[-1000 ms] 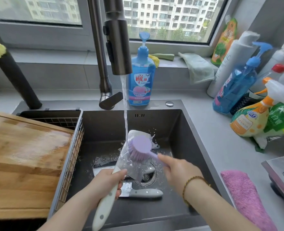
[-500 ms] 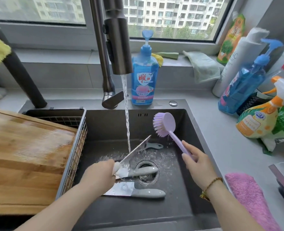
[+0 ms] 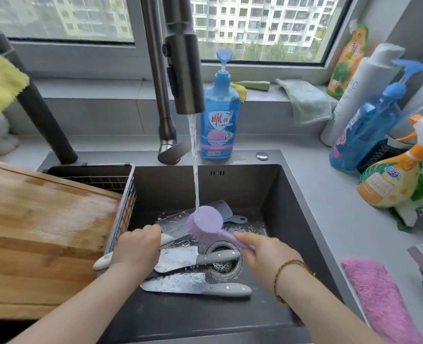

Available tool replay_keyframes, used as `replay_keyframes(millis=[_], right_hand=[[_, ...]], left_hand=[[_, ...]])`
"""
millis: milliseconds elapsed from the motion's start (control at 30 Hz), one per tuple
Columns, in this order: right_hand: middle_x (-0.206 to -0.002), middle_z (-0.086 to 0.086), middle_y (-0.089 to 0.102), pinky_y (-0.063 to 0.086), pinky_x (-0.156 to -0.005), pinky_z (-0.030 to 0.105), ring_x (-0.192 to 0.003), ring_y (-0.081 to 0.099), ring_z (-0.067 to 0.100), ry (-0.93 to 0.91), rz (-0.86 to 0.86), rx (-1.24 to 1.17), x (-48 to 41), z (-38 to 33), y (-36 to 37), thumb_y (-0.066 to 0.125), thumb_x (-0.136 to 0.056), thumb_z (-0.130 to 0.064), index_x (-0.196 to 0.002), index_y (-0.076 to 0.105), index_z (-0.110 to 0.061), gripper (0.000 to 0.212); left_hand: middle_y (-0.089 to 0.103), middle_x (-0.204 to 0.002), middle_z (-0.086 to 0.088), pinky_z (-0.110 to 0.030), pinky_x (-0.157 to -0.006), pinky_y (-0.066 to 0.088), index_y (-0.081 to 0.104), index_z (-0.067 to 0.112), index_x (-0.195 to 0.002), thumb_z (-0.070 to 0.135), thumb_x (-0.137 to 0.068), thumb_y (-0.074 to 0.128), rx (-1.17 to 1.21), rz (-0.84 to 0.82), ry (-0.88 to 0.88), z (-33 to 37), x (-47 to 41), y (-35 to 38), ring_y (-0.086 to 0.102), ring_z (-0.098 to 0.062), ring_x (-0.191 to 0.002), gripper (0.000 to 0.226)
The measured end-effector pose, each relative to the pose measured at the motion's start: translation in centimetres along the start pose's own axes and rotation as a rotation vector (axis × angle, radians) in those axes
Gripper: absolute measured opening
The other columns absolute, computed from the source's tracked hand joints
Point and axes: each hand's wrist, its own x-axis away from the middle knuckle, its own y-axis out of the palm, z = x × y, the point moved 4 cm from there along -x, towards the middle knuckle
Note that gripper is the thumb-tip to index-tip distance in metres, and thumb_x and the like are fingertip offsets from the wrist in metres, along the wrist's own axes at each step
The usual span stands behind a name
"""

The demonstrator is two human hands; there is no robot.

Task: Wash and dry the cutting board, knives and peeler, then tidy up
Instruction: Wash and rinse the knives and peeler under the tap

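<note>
My left hand (image 3: pixel 137 249) grips the white handle of a cleaver (image 3: pixel 178 220), its wide blade lying flat under the running water in the dark sink (image 3: pixel 275 194). My right hand (image 3: pixel 265 256) holds a purple dish brush (image 3: pixel 206 223) by its handle, bristles down on that blade. Two more knives with grey handles lie on the sink floor, one (image 3: pixel 180 260) by the drain and one (image 3: pixel 195 286) nearer me. A grey-blue peeler handle (image 3: pixel 237 219) shows behind the brush. The wet wooden cutting board (image 3: pixel 41 234) rests on the wire rack at the left.
The tap (image 3: pixel 183 58) runs over the sink's middle. A blue soap bottle (image 3: pixel 220 115) stands behind the sink. Spray and pump bottles (image 3: pixel 384 175) crowd the right counter. A pink cloth (image 3: pixel 379 299) lies at front right. A wire rack (image 3: pixel 123 207) borders the sink's left.
The cleaver blade, raised on edge half a second ago, now lies flat under the stream. The brush has come down from the air onto the blade.
</note>
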Motion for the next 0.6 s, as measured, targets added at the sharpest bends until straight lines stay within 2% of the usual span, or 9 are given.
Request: replay_keyframes(millis=[33, 67, 133, 167, 367, 433, 500, 567, 600], right_hand=[[-0.125, -0.005, 0.058, 0.044, -0.088, 0.025, -0.110, 0.056, 0.020, 0.046, 0.010, 0.015, -0.4, 0.4, -0.4, 0.033, -0.097, -0.027, -0.131, 0.040, -0.044, 0.039], [-0.125, -0.003, 0.058, 0.044, -0.088, 0.027, -0.111, 0.056, 0.021, 0.073, 0.012, 0.023, -0.6, 0.6, -0.5, 0.033, -0.097, -0.024, -0.132, 0.041, -0.042, 0.040], [-0.121, -0.001, 0.059, 0.045, -0.088, 0.028, -0.109, 0.057, 0.023, 0.039, -0.027, 0.038, -0.4, -0.3, 0.0, 0.034, -0.096, -0.020, -0.130, 0.043, -0.039, 0.040], [-0.120, -0.001, 0.060, 0.045, -0.089, 0.029, -0.108, 0.057, 0.023, 0.000, -0.061, 0.043, -0.1, -0.9, 0.6, 0.035, -0.095, -0.019, -0.128, 0.045, -0.038, 0.039], [-0.128, 0.000, 0.055, 0.043, -0.089, 0.029, -0.111, 0.055, 0.024, 0.135, -0.102, 0.083, -1.3, 1.0, 0.1, 0.036, -0.095, -0.020, -0.129, 0.042, -0.043, 0.042], [-0.128, 0.003, 0.055, 0.042, -0.085, 0.030, -0.105, 0.055, 0.025, 0.052, -0.148, 0.101, -1.1, -0.3, 0.7, 0.036, -0.095, -0.018, -0.130, 0.043, -0.038, 0.041], [-0.130, 0.002, 0.053, 0.042, -0.090, 0.030, -0.114, 0.054, 0.024, -0.025, -0.196, 0.068, -0.8, -1.9, 1.5, 0.037, -0.095, -0.019, -0.133, 0.043, -0.032, 0.040], [-0.130, -0.001, 0.054, 0.042, -0.092, 0.030, -0.116, 0.053, 0.023, 0.041, -0.172, 0.081, -1.8, -1.3, 0.6, 0.037, -0.096, -0.021, -0.131, 0.044, -0.036, 0.039], [-0.129, -0.001, 0.054, 0.042, -0.092, 0.030, -0.115, 0.053, 0.023, 0.097, -0.144, 0.086, -2.3, -0.6, -0.2, 0.037, -0.096, -0.021, -0.131, 0.044, -0.037, 0.039]], left_hand=[[0.048, -0.040, -0.002, -0.012, -0.044, 0.008, 0.047, 0.012, -0.051, 0.010, -0.014, 0.090, -0.023, -0.045, 0.005, 0.1, 0.0, 0.0, 0.048, -0.021, -0.026, 0.056], [0.058, -0.055, -0.002, -0.017, -0.041, 0.014, 0.047, 0.013, -0.064, 0.016, -0.039, 0.090, -0.049, -0.127, -0.043, 0.1, 0.1, 0.1, 0.059, -0.021, -0.041, 0.050], [0.062, -0.088, 0.001, -0.026, -0.055, 0.032, 0.037, 0.016, -0.089, 0.021, -0.085, 0.058, -0.165, -0.173, -0.105, 0.1, 0.2, 0.5, 0.067, -0.021, -0.083, 0.023], [0.061, -0.095, 0.003, -0.027, -0.060, 0.034, 0.036, 0.017, -0.095, 0.020, -0.091, 0.047, -0.167, -0.228, -0.118, 0.3, 0.2, 0.5, 0.065, -0.020, -0.092, 0.012], [0.064, -0.105, 0.006, -0.025, -0.059, 0.031, 0.044, 0.018, -0.110, 0.022, -0.092, 0.045, -0.195, -0.280, -0.149, 0.1, 0.1, 0.8, 0.061, -0.018, -0.089, 0.019], [0.063, -0.108, 0.006, -0.023, -0.049, 0.023, 0.044, 0.019, -0.113, 0.021, -0.092, 0.044, -0.215, -0.273, -0.126, 0.6, 0.2, 0.6, 0.061, -0.017, -0.097, 0.021], [0.062, -0.112, 0.005, -0.022, -0.046, 0.013, 0.045, 0.019, -0.115, 0.022, -0.093, 0.044, -0.216, -0.300, -0.139, 0.9, 0.5, 0.5, 0.060, -0.018, -0.102, 0.023], [0.064, -0.109, 0.003, -0.022, -0.046, 0.013, 0.048, 0.019, -0.112, 0.022, -0.090, 0.049, -0.178, -0.265, -0.127, 1.4, 0.5, 0.2, 0.061, -0.018, -0.099, 0.022], [0.067, -0.099, 0.002, -0.023, -0.045, 0.014, 0.054, 0.017, -0.104, 0.024, -0.082, 0.060, -0.156, -0.238, -0.108, 1.4, 0.5, 0.4, 0.065, -0.018, -0.089, 0.024]])
